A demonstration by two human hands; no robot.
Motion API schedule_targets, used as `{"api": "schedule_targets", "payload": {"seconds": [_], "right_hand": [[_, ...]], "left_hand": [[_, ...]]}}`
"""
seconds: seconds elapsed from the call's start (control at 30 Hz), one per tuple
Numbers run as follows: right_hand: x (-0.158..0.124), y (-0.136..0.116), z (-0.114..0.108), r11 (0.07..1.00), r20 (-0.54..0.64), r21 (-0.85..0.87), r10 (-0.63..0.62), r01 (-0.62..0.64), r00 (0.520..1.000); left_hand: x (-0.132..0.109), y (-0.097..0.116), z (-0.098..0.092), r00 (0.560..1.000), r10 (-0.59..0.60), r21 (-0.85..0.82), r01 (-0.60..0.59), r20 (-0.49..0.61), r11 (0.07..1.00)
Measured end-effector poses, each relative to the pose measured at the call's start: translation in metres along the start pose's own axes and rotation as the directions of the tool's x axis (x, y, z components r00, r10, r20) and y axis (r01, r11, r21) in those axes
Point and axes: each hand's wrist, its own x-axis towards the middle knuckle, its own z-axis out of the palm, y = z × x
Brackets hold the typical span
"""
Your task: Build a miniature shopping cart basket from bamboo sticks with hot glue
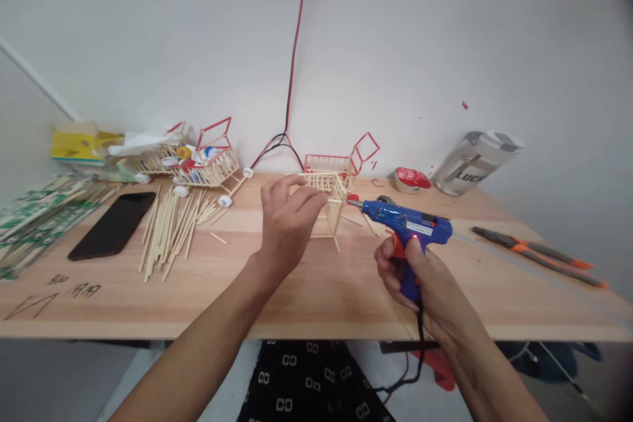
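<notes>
My left hand pinches the top of a small basket frame made of wooden sticks, which stands on the wooden table. My right hand grips the handle of a blue hot glue gun with a finger on its orange trigger. A red light glows on the gun. Its nozzle points left and almost touches the right side of the stick frame. Just behind the frame stands a similar stick basket with red rims.
A pile of loose wooden sticks and a black phone lie at the left, with another stick cart holding small items behind them. Orange-handled pliers, a grey bottle and a red cup sit at the right.
</notes>
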Motion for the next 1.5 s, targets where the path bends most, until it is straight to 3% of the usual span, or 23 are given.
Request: {"api": "schedule_targets", "payload": {"seconds": [1.5], "right_hand": [[0.0048,0.0014,-0.0037,0.997,0.057,-0.039,0.063,-0.061,0.996]], "left_hand": [[-0.0013,0.0004,0.0015,1.0,-0.023,-0.012,0.023,0.009,1.0]]}}
